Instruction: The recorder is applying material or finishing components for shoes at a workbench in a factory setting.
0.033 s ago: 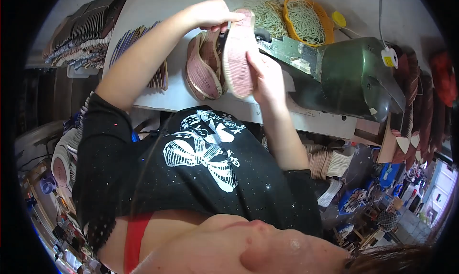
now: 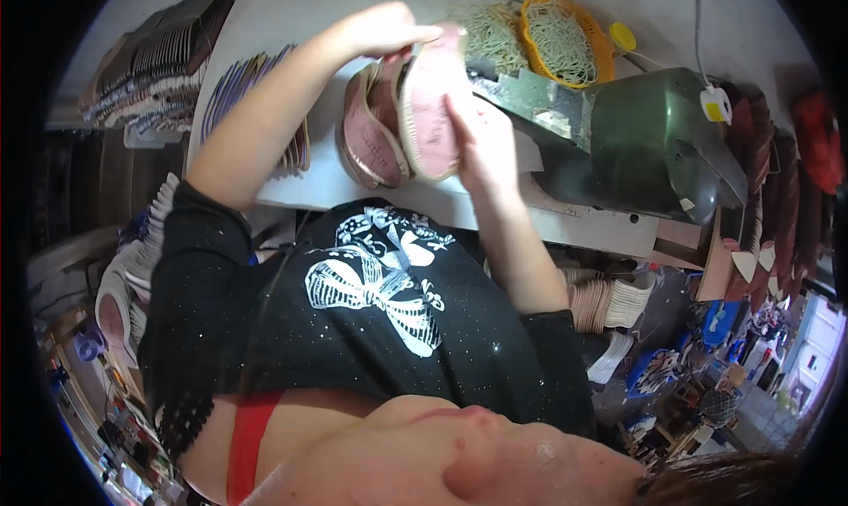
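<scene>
**Pink sole held up over bench, both hands on it**

One pink shoe sole (image 2: 430,108) is held on edge above the white bench (image 2: 265,29), its flat face toward the camera. Left hand (image 2: 384,30) has its fingers closed over the sole's top end; right hand (image 2: 481,139) lies along its lower right edge, fingers bent round it. Judged step: turning or checking the sole. The next move calls for a steady two-handed hold.

Counts: two more pink soles (image 2: 371,135) stand just behind it; one orange basket (image 2: 565,38); one green machine (image 2: 654,144); flat stacks (image 2: 150,55) at left, uncountable.
</scene>
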{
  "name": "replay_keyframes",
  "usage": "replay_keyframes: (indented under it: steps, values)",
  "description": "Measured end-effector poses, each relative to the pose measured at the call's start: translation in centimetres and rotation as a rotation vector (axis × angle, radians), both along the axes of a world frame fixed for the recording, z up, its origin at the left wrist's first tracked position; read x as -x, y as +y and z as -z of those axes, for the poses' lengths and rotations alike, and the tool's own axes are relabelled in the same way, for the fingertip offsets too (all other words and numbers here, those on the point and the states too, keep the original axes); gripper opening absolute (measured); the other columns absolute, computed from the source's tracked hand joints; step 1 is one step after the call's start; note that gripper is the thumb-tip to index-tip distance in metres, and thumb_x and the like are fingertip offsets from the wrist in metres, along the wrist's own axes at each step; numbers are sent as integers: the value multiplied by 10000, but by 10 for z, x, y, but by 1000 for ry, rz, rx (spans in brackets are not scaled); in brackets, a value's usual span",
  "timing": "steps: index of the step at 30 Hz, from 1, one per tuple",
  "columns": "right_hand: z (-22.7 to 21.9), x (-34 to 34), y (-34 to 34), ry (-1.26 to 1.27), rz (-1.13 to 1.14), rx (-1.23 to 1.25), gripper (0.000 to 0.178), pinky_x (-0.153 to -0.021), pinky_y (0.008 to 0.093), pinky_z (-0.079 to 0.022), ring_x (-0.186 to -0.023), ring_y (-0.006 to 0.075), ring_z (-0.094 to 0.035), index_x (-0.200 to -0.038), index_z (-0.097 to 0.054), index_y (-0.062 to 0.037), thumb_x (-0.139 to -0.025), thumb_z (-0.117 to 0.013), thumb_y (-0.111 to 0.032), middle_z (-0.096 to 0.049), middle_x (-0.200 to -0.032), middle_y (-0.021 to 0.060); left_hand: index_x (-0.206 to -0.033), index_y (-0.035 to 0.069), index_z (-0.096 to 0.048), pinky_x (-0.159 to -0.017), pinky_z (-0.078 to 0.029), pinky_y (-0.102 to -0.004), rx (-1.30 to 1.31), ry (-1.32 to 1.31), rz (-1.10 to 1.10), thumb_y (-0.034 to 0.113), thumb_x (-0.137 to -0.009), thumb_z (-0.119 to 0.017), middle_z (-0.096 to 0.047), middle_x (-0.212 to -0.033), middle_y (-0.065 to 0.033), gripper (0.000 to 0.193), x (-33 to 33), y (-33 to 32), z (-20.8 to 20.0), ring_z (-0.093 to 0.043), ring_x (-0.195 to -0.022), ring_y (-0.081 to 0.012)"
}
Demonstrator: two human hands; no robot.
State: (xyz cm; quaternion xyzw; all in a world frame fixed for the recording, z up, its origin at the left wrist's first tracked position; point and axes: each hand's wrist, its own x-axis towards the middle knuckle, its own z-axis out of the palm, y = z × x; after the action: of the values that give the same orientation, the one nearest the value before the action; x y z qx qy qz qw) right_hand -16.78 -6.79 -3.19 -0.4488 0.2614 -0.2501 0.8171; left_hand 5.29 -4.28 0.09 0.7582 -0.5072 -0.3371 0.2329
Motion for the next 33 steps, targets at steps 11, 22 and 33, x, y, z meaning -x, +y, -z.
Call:
replay_keyframes:
  steps: [11,22,33]
  values:
    - [-49,-26,64,40,-150,1301,340,-446,329,-438,-452,221,-551,-577,-521,-66,-774,-690,-284,-517,-497,65,-962,30,-566,-580,-397,-180,447,1070,-442,313,-978,-445,-508,-717,27,308,68,98,-19,-461,-637,-26]
    - [-73,-24,43,7,-37,1065,226,-414,248,-407,-406,130,-532,-642,-593,-42,-788,-713,-166,-567,-514,41,-861,79,-532,-436,-270,-168,444,1231,-336,338,-987,-408,-433,-624,59,313,79,110,-4,-350,-486,-12]
    - [-137,11,51,-471,-273,1542,166,-438,232,-346,-473,106,-455,-815,-614,-67,-713,-745,-65,-515,-603,7,-1195,2,-480,-858,-408,-266,503,454,-689,302,-958,-475,-570,-1041,-80,383,3,104,74,-522,-968,-148]
